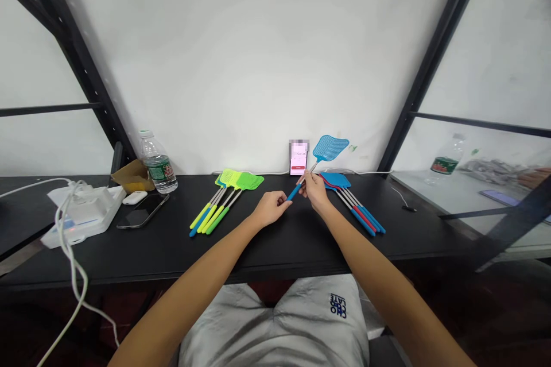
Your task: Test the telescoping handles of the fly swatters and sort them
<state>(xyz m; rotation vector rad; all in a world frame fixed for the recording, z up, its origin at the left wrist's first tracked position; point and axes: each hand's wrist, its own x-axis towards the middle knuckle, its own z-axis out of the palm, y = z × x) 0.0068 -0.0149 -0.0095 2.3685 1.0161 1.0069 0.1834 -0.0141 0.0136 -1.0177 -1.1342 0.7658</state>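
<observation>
A blue fly swatter point(329, 147) is held up over the black table, its mesh head tilted to the upper right. My left hand point(272, 208) is closed on the lower end of its blue handle. Higher up, my right hand point(314, 188) pinches the metal shaft just above the handle. To the left lies a fanned group of green and yellow fly swatters point(249, 181), with one blue handle among them. On the right rests another bunch of fly swatters point(338, 179), blue with a red one between.
A lit phone point(298, 159) leans on the wall behind my hands. At left are a water bottle point(160, 166), a cardboard box point(134, 176), a dark phone point(143, 211), a white case point(135, 197) and a power strip point(86, 217) with cables. A short cable point(407, 206) lies at right.
</observation>
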